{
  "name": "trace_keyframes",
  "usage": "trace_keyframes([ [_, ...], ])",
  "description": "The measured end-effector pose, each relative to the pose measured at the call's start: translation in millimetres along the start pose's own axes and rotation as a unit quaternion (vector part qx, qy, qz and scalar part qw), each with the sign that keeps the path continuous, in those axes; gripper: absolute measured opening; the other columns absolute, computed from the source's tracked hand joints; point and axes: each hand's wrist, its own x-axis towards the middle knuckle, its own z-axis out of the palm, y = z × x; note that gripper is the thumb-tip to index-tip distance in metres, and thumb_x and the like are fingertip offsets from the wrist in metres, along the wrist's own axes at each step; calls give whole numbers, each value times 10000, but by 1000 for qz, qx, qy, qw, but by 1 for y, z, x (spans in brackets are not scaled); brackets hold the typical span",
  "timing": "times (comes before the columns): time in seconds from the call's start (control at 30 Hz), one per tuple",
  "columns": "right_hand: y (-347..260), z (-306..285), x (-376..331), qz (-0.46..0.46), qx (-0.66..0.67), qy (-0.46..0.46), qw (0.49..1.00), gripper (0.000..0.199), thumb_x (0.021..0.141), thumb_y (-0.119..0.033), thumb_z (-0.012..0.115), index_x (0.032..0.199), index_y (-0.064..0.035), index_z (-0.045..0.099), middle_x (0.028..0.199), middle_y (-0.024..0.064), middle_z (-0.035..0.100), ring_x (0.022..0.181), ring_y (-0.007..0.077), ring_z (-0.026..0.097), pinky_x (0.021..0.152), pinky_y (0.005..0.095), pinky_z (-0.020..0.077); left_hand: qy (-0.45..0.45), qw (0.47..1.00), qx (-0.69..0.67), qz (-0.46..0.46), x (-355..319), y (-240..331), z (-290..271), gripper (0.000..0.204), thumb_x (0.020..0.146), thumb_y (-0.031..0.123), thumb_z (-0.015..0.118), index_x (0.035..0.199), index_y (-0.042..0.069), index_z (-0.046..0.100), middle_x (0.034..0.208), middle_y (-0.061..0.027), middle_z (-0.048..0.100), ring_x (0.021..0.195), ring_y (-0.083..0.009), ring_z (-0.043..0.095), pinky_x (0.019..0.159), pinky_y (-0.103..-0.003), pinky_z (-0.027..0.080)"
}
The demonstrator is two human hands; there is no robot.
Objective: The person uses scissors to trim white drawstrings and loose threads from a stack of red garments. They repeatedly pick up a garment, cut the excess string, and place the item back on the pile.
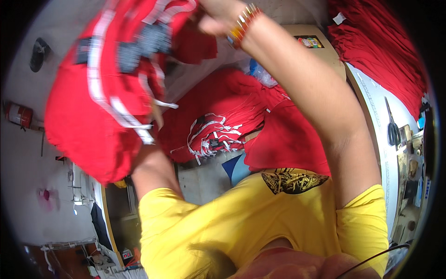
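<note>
A bundle of red garments (111, 93) with white tape strips and dark grey labels is lifted at the upper left, smeared by motion. My right hand (220, 18), with red and gold bangles at its wrist, is closed on the bundle's upper edge. From below, my left forearm (155, 169) runs up behind the bundle; the cloth hides that hand's fingers. Beneath and between my arms lies a pile of red garments (223, 107), its white tapes and dark labels bunched at the near end. More red cloth (288, 139) covers my lap.
At the right, a white table (371, 100) carries scissors (391, 123) and a heap of red fabric (381, 51). A cardboard box (327, 51) and a clear plastic bag (263, 74) are at the back. On the left wall hangs a fire extinguisher (18, 115).
</note>
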Motion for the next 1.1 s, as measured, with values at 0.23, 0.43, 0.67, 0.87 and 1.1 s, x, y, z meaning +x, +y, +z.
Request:
trace_keyframes([
  [0.23, 143, -175, -178, 360, -178, 269, 875, 288, 863, -97, 542, 1138, -109, 456, 921, 28, 598, 767, 135, 630, 554, 301, 537, -323, 938, 104, 77, -349, 17, 31, 312, 880, 162, 456, 1101, -52, 506, 1027, -310, 566, 998, -449, 538, 866, -480, 419],
  [0.43, 177, -197, -232, 423, -365, 293, 776, 642, 811, -78, 594, 1376, -39, 291, 903, 26, 565, 741, 105, 585, 601, 306, 506, -702, 681, -93, -185, -325, 46, -1, 273, 839, 45, 479, 1085, -40, 560, 1070, -254, 597, 1003, -351, 585, 844, -403, 471],
  [0.67, 130, -185, -247, 206, -451, 264, 827, 420, 787, -64, 605, 1190, 9, 512, 882, 75, 591, 666, 139, 601, 669, 276, 498, -360, 913, 101, -161, -199, -8, 37, 225, 856, 141, 600, 1031, 0, 625, 854, -134, 670, 795, -178, 651, 711, -304, 500],
  [0.87, 117, -152, -252, 78, -570, 245, 781, 357, 789, -53, 616, 1136, -3, 550, 1004, 158, 585, 668, 144, 622, 669, 298, 508, -420, 894, 122, -97, -210, -42, 111, 268, 838, 241, 649, 840, -27, 655, 799, -118, 611, 710, -258, 589, 653, -361, 448],
  [1.1, 160, -104, -215, 114, -425, 139, 887, 262, 830, -194, 629, 966, 29, 616, 921, 175, 646, 769, 222, 655, 712, 316, 514, -404, 854, -26, -327, -160, -48, 96, 228, 881, 226, 610, 840, 5, 642, 651, -26, 565, 530, -99, 509, 514, -252, 428],
])
